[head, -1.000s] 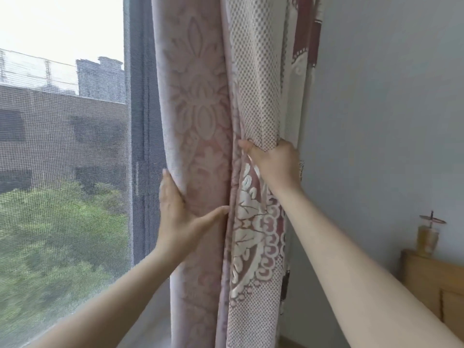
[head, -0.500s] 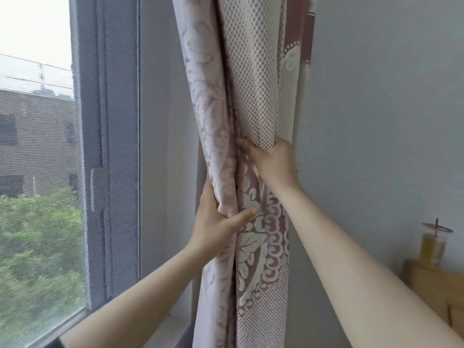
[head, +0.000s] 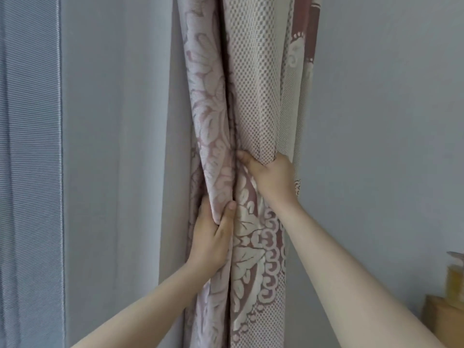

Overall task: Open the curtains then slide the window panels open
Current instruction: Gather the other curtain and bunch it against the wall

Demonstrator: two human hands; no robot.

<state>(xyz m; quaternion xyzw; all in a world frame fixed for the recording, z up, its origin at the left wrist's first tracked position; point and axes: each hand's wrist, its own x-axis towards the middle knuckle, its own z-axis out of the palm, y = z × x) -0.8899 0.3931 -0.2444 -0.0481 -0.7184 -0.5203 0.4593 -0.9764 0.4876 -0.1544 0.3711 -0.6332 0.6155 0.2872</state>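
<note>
**Curtain gathered against the wall by two hands**

Head view: The curtain (head: 251, 109) is seen bunched into a narrow vertical bundle in the middle of the frame, hanging against a pale grey wall (head: 376, 121). Its folds show a pink and cream floral weave on the left, a small checked weave in the middle, and a scrolled cream motif on dusky pink lower down.

The left hand (head: 213, 237) is closed round the left fold of the bundle, with the thumb pressed over the cloth at the front and the fingers hidden behind it. The right hand (head: 268, 174) is placed higher and is closed on the checked fold, its fingers tucked into the crease between the folds and the cloth draped over its knuckles. Both bare forearms are stretched up from the bottom edge of the frame, the left from lower left and the right from lower right.

A ribbed grey window frame (head: 30, 172) is shown at the far left edge, well apart from the curtain, with a plain strip of wall between them. No glass can be made out in this frame.

At the lower right edge, a blurred amber jar (head: 455, 280) is seen standing on a wooden surface (head: 442, 315); what is held inside the jar cannot be told.
</note>
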